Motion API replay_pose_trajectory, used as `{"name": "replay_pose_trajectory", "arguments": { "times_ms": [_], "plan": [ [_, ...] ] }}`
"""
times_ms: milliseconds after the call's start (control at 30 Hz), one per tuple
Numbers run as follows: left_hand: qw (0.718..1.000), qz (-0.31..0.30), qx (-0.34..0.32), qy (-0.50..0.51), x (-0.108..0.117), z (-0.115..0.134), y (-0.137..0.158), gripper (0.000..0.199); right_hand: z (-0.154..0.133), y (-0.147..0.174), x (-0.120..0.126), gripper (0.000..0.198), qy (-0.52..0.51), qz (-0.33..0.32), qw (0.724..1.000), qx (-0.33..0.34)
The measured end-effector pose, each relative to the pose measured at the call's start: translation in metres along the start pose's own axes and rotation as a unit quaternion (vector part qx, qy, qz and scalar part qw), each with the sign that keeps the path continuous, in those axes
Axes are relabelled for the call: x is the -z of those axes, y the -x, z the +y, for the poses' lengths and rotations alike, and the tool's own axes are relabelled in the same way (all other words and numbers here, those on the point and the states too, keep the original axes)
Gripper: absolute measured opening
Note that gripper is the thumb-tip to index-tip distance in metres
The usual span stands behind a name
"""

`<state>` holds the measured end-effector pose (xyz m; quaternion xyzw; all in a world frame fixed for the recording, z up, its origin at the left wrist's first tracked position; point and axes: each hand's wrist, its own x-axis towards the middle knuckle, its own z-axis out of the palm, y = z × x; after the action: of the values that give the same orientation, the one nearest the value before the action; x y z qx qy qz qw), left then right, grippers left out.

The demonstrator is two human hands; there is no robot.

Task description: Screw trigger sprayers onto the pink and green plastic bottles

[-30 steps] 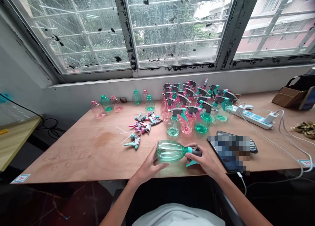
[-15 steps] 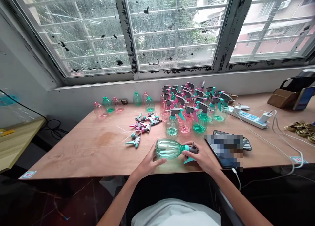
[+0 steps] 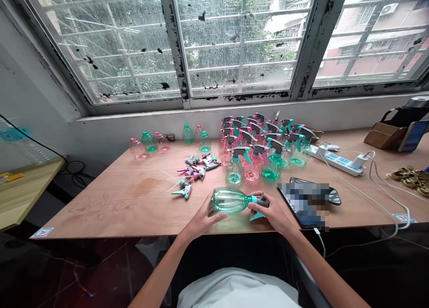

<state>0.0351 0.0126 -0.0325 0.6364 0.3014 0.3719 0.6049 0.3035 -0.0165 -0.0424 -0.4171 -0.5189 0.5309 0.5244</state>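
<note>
A clear green spray bottle lies sideways between my hands, just above the table's front edge. My left hand is closed around its base end. At the neck, my right hand grips the black and teal spray head, whose teal trigger points down. Beyond the bottle, loose spray heads in pink, teal and black lie in a pile with thin tubes. One teal spray head rests a little nearer. Several open bottles, green and pink, stand headless at the back left.
Several finished-looking spray bottles stand in a dense group behind my hands. To the right are a phone on a charging cable, a white power strip, a brown box and gold-coloured items.
The camera view has shifted slightly. Both hands keep their hold on the spray bottle, with little visible movement.
</note>
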Motion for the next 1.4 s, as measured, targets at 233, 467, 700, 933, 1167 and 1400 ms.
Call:
{"name": "replay_pose_trajectory", "arguments": {
  "times_ms": [233, 467, 700, 933, 1167, 1400],
  "plan": [
    [1.0, 0.002, -0.004, -0.006, 0.0009, 0.0011, 0.0017, 0.112, 0.0021, -0.0002, 0.0001, 0.037, -0.007, 0.004, 1.0, 0.001],
    [1.0, 0.001, 0.002, -0.001, 0.0009, -0.0018, -0.0003, 0.1, 0.0024, -0.0003, 0.0002, 0.036, -0.015, 0.006, 1.0, -0.001],
    [1.0, 0.0, -0.009, -0.002, 0.0018, -0.0017, -0.0003, 0.109, 0.0018, -0.0014, -0.0008, 0.037, -0.016, 0.006, 1.0, 0.003],
    [1.0, 0.006, 0.001, 0.0, 0.0006, -0.0023, -0.0017, 0.103, 0.0001, 0.0001, -0.0009, 0.037, -0.009, -0.003, 1.0, 0.003],
    [1.0, -0.002, -0.003, -0.005, 0.0001, 0.0006, -0.0001, 0.11, 0.0025, -0.0009, -0.0003, 0.036, -0.011, 0.002, 1.0, 0.004],
    [1.0, 0.011, 0.01, -0.007, 0.0009, -0.0036, -0.0009, 0.111, -0.0013, 0.0004, -0.0008, 0.037, -0.009, -0.005, 1.0, 0.002]
  ]
}}
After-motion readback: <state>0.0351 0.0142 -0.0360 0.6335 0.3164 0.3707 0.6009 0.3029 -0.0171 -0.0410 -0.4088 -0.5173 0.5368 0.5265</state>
